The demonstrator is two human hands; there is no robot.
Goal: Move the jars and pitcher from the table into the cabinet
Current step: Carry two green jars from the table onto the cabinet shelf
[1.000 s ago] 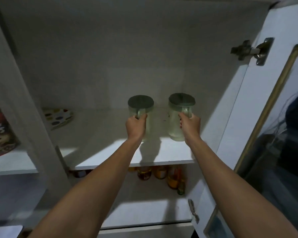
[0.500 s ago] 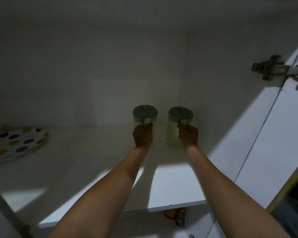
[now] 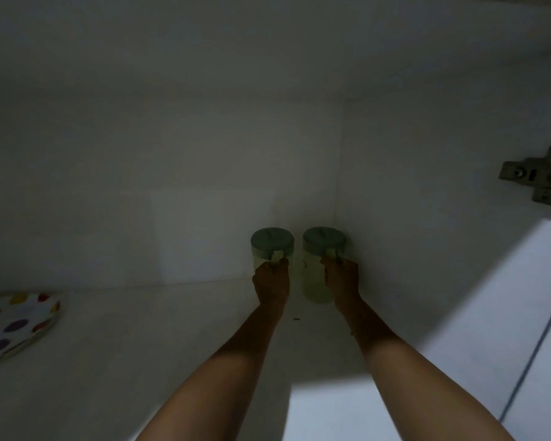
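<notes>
— Deep shelf (image 3: 140,361), wide open leftward to the plate (image 3: 16,323)?
— Yes. Both jars (image 3: 272,246) stand upright by the back right corner; left hand (image 3: 271,286) and right hand (image 3: 342,281) each clasp one.

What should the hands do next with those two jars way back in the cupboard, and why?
Probably let go and pull back out. The left hand and right hand each grip a jar: the left jar and right jar stand upright, side by side, deep in the back corner of the shelf, seemingly resting on it.
</notes>
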